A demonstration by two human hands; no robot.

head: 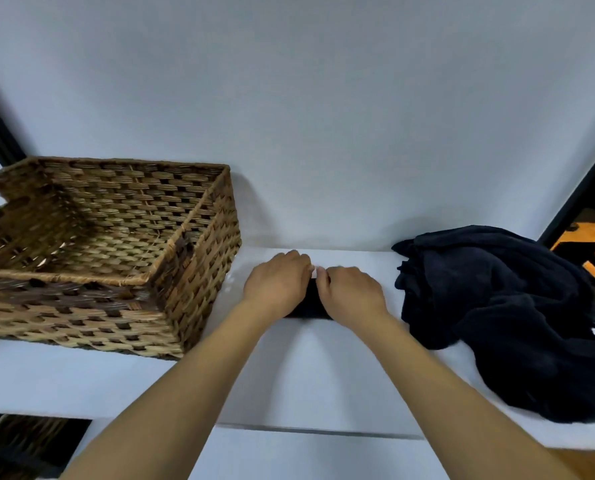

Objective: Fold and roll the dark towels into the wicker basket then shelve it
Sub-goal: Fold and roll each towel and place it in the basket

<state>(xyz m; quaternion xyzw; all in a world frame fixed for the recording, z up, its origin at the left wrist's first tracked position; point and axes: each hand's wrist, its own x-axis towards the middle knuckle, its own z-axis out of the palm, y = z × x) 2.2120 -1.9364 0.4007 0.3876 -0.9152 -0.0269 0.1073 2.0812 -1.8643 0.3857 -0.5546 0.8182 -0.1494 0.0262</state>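
A small dark rolled towel [310, 303] lies on the white shelf top [324, 368], near the wall. My left hand [278, 283] and my right hand [352, 292] lie side by side on top of it, fingers curled over the roll and fingertips almost meeting. Most of the towel is hidden under them. A heap of unfolded dark towels [504, 313] sits to the right. The wicker basket [171, 268] stands to the left, and its visible inside holds nothing.
A white wall [306, 116] rises right behind the shelf top. A dark frame edge [580, 192] runs along the right, with orange objects beyond it. Below left, part of another woven basket [22, 445] shows in a lower compartment.
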